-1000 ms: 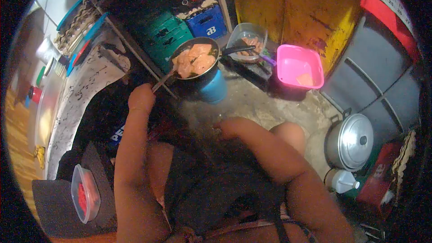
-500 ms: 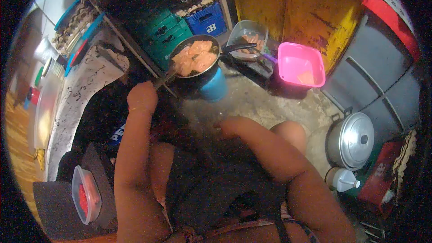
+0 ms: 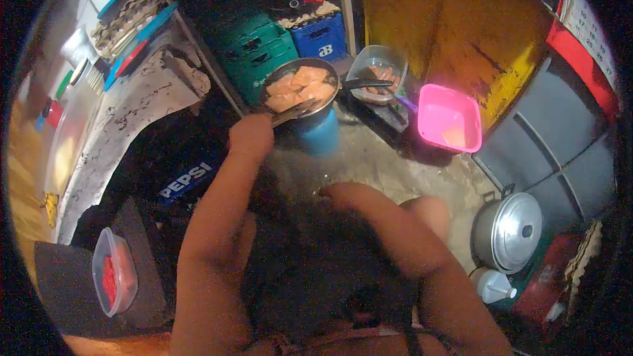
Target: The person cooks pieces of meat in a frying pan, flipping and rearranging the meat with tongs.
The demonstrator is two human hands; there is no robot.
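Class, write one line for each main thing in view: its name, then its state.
Frying pan: uncovered, holding orange-pink pieces.
Utensil: gripped by the left hand, reaching the pan.
Silver pot: covered.
Pink basin: open, pale piece inside.
Clear container behind the pan handle: open, holding food.
Clear tub: open, red contents.

Left arm [image 3: 214,227] reaches far, left hand [image 3: 252,137] closed; right arm [image 3: 419,244] bends leftward, right hand [image 3: 341,196] nearer, its grip unclear.

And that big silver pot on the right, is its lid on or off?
On: the silver pot has its shiny lid seated over the rim, dark knob outward, hiding whatever is inside.
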